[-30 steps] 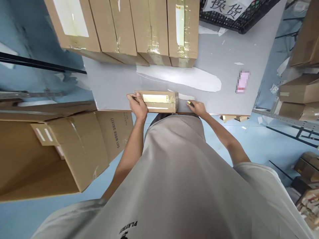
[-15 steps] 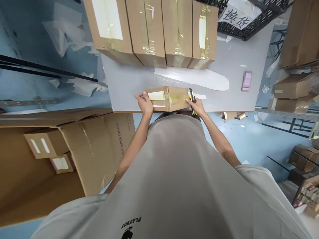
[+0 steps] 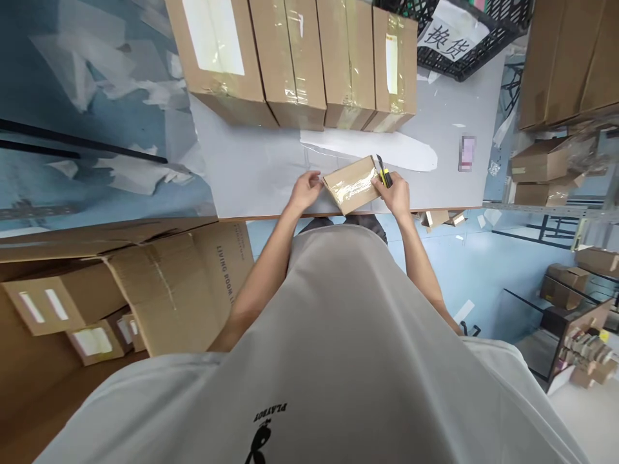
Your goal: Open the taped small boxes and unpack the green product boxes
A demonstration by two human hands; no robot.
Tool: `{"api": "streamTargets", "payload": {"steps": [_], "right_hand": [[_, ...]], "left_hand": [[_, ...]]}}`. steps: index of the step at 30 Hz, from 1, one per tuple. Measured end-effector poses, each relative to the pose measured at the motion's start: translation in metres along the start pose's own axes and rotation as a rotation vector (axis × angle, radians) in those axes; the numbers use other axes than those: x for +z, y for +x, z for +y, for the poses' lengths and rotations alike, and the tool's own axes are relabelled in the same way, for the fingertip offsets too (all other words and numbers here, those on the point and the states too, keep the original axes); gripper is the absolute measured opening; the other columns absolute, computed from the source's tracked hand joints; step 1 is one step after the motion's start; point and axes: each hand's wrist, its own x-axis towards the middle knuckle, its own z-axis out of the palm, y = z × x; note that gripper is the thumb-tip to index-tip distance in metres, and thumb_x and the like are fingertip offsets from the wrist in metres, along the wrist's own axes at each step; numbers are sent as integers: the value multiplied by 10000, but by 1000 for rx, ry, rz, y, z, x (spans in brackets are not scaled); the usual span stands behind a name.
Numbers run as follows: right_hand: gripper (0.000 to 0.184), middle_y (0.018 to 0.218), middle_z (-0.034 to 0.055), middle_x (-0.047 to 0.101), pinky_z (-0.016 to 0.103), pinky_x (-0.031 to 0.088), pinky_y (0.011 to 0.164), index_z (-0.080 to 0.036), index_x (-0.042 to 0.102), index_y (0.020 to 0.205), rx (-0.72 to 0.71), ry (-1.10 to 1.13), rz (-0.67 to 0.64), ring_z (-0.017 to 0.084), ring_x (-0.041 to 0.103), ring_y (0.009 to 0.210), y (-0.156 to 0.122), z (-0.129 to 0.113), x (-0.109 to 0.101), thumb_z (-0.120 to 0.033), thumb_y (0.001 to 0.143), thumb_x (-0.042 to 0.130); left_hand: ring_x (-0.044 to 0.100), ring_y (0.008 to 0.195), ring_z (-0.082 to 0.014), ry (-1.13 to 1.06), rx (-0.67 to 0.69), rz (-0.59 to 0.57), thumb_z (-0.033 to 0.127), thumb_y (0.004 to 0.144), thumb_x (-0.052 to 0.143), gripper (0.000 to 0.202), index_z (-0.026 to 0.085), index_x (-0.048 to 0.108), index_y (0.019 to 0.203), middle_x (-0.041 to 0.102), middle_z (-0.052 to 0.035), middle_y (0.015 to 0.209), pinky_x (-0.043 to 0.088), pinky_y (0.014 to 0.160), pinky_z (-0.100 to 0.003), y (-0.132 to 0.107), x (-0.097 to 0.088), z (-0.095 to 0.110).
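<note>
A small taped cardboard box (image 3: 351,185) lies turned at an angle near the front edge of the grey table (image 3: 251,174). My left hand (image 3: 304,191) presses against the box's left end, fingers curled on it. My right hand (image 3: 396,192) is closed round a yellow and black utility knife (image 3: 383,172) and also touches the box's right end. The knife's blade points away from me, just past the box's far right corner.
Several tall taped cartons (image 3: 294,58) stand in a row at the table's far side. A black crate (image 3: 464,38) with a paper sign sits at the far right. A big open carton (image 3: 120,290) holding small boxes lies on the floor to my left. Shelves with boxes (image 3: 546,161) stand at right.
The small box has been turned from lying across to a slanted position and shifted right. My right hand with the knife went from the box's right side to its far right corner.
</note>
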Motion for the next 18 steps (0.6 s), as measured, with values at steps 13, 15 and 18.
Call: {"api": "streamTargets", "payload": {"steps": [13,15,18], "right_hand": [[645,1539,209,775,516,626,1250,-219,631,1761,-139,-67,46,356,775,1434,-49,-18,-7,-609,1263,503],[637,1543,193,805,480,634,1235,-219,578,1819,-171,-47,-59,337,804,1411,-69,-28,-6,-541,1287,440],[611,1506,169,857,429,647,1171,-227,565,1847,-190,-71,-236,334,844,1359,-88,-44,2,-445,1286,459]], "left_hand": [[792,979,-231,12,111,38,386,898,950,282,198,873,1095,867,-105,1254,691,946,-361,-15,-19,52],[808,1005,-249,-9,104,38,426,893,968,307,200,884,1082,881,-100,1230,698,965,-374,-12,-21,50],[829,1063,-277,-52,100,35,444,887,978,296,206,906,1047,900,-91,1181,705,1002,-390,-9,-25,49]]}}
